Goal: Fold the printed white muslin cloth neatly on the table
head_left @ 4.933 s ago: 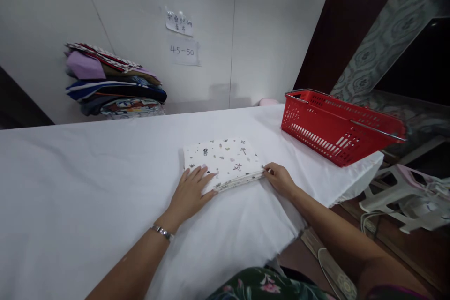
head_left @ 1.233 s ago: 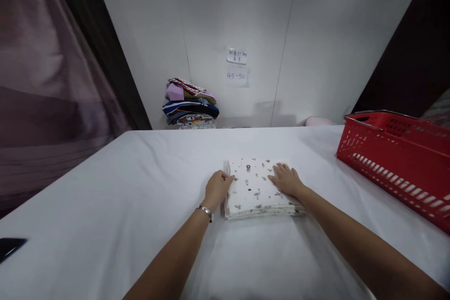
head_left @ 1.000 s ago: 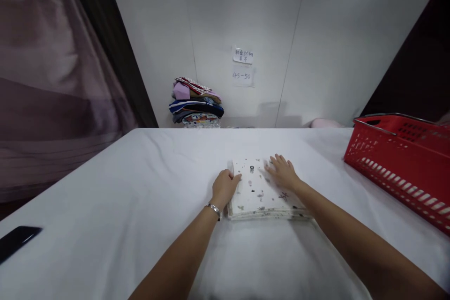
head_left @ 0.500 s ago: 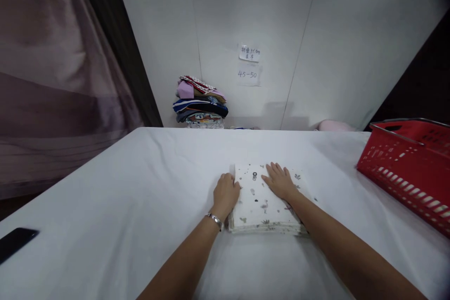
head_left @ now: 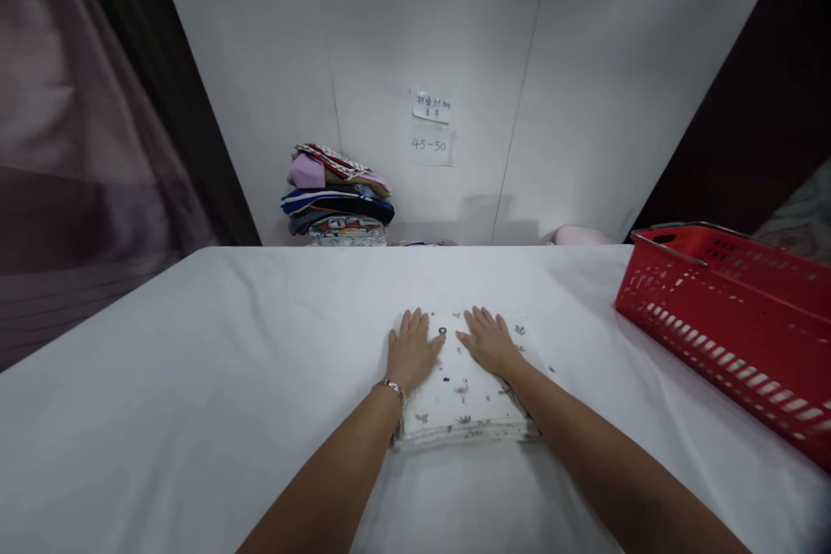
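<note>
A white cloth (head_left: 464,394) with a small grey print of leaves and birds lies folded in a thick rectangle on the white-covered table (head_left: 273,415). My left hand (head_left: 412,355) rests flat on its left part, fingers spread and pointing away from me, a silver bracelet on the wrist. Flat on the right part lies my right hand (head_left: 492,344), its fingers also apart. Several layers show along the near edge of the cloth. My right forearm hides part of its right side.
A red plastic basket (head_left: 720,312) with a metal handle stands at the table's right. Beyond the far edge are a pile of folded fabrics (head_left: 341,199) and a pink rounded thing (head_left: 577,235). Paper notes (head_left: 432,128) hang on the wall. A pinkish curtain (head_left: 84,173) hangs at left.
My left hand has gone from the cloth's left edge, fingers curled, to lying flat on top with fingers spread. My right hand stays on the cloth. The view has turned slightly right.
</note>
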Available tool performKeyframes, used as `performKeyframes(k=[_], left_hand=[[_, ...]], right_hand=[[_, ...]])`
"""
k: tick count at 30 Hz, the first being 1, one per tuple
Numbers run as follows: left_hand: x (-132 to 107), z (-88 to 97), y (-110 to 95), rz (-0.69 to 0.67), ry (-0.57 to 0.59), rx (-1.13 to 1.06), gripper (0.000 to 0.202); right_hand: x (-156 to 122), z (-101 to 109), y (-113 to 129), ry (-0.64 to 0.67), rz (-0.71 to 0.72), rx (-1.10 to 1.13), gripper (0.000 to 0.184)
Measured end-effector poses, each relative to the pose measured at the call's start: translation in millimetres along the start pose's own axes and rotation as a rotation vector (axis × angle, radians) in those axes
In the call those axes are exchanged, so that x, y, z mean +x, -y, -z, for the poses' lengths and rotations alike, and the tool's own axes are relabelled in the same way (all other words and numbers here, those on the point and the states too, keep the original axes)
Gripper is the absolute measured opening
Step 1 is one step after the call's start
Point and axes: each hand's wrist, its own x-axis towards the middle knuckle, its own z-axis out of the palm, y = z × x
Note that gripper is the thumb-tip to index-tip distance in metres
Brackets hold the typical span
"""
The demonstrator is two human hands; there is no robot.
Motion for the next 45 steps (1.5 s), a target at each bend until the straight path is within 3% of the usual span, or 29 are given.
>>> performKeyframes(k=[8,10,15,20,22,24,29,35,38,41,43,45], left_hand=[[1,6.8,-5,0.007,-0.001,0.002,0.061],[0,8.3,-5,0.003,0.0,0.0,0.06],[-1,11.3,-4,-0.002,0.004,-0.052,0.058],[-6,20.4,-7,0.112,-0.127,-0.141,0.061],[-11,26.9,-7,0.227,-0.126,-0.188,0.064],[-18,33.8,-4,0.322,-0.043,-0.222,0.068],[-36,44.2,6,0.357,0.202,-0.268,0.068],[-45,39.9,8,0.377,0.173,-0.463,0.073],[-39,41.9,16,0.377,0.171,-0.694,0.079],[-29,51.3,34,0.372,0.121,-0.726,0.081],[-25,59.1,46,0.377,0.171,-0.706,0.083],[-26,65.8,54,0.381,0.257,-0.713,0.084]], right_hand=[[6,12,0,0.099,-0.016,0.127,0.065],[7,20,-13,0.109,-0.057,0.203,0.062],[-13,34,-67,-0.066,-0.357,0.352,0.056],[-50,32,-91,-0.098,-0.484,0.437,0.057],[-63,31,-89,-0.105,-0.496,0.471,0.06],[-75,32,-85,-0.084,-0.513,0.496,0.064],[-98,36,-77,0.018,-0.59,0.519,0.073],[-115,46,-67,0.028,-0.558,0.775,0.084],[-126,50,-48,0.006,-0.583,0.98,0.09],[-142,43,-24,0.057,-0.507,1.145,0.095],[-152,38,-14,0.129,-0.444,1.139,0.097],[-156,37,-12,0.157,-0.421,0.961,0.095]])
